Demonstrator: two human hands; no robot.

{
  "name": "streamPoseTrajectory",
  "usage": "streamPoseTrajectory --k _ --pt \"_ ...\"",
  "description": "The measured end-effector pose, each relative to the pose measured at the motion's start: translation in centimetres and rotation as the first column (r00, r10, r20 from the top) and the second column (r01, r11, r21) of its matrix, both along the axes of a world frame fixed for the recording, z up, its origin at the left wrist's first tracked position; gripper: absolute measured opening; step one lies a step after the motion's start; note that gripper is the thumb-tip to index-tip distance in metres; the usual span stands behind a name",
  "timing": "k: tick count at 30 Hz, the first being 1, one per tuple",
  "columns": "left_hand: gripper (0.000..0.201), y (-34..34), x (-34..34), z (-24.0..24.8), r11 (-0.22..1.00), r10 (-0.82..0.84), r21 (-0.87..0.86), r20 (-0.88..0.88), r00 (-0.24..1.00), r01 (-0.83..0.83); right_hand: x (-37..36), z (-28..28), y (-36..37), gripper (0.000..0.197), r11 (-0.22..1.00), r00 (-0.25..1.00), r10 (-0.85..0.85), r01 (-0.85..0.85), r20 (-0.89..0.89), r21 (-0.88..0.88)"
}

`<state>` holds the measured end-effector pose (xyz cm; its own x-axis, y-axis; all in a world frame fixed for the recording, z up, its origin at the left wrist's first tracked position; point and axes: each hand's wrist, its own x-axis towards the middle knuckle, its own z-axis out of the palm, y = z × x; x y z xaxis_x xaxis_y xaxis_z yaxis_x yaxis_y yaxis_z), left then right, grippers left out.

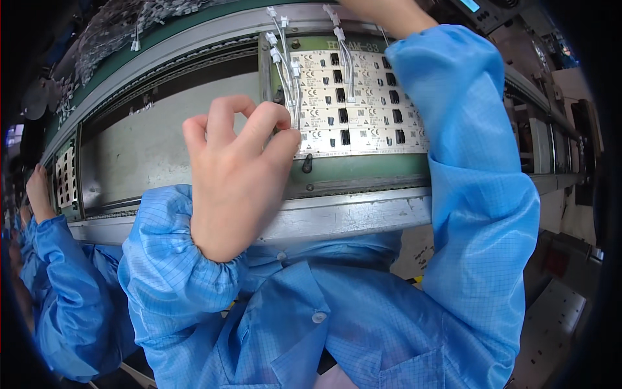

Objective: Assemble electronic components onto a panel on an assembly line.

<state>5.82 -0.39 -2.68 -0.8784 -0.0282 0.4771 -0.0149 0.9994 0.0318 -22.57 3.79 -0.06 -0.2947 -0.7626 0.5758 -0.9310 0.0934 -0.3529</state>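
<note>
My left hand is over the left edge of a panel of white circuit boards, its back up and fingers curled. Its fingertips are hidden, so what they pinch cannot be made out. White cables with small plugs lie on the panel's left side, their lower ends close to that hand. Another white cable bunch lies farther right across the boards. Black parts sit in columns on the boards. Beyond the panel's far side, my right hand shows only near the wrist; its fingers are outside the picture.
The panel rests in a green carrier between metal conveyor rails. A pile of cables in clear plastic lies far left. At left, another person's hand is beside a second board panel. A black clip sits on the carrier's near edge.
</note>
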Motion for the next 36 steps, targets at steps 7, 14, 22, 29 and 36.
streamPoseTrajectory --k 7,14,22,29,36 --pt "0.018 0.7 0.7 -0.8 0.993 0.109 -0.043 -0.022 0.994 -0.110 3.1 2.6 5.5 0.013 0.978 0.999 0.027 -0.021 0.026 -0.209" --pt "0.013 1.3 0.7 -1.3 0.979 0.090 -0.181 -0.042 0.995 -0.096 3.8 2.2 13.3 0.015 0.990 0.993 -0.102 0.096 -0.060 -0.100" --pt "0.024 1.2 1.3 1.0 0.990 -0.020 -0.133 0.192 0.981 0.047 5.4 1.2 17.5 0.014 0.991 0.988 -0.123 0.127 0.091 -0.041" --pt "0.020 -7.8 -9.1 3.2 0.967 -0.244 0.108 0.108 0.964 0.233 6.5 -1.6 18.2 0.014 0.971 0.979 -0.191 0.199 0.067 -0.130" --pt "0.013 -11.2 -19.7 -2.4 0.954 0.120 -0.284 0.075 0.990 -0.094 7.9 -5.2 17.4 0.010 0.976 0.979 -0.191 0.198 -0.077 0.095"
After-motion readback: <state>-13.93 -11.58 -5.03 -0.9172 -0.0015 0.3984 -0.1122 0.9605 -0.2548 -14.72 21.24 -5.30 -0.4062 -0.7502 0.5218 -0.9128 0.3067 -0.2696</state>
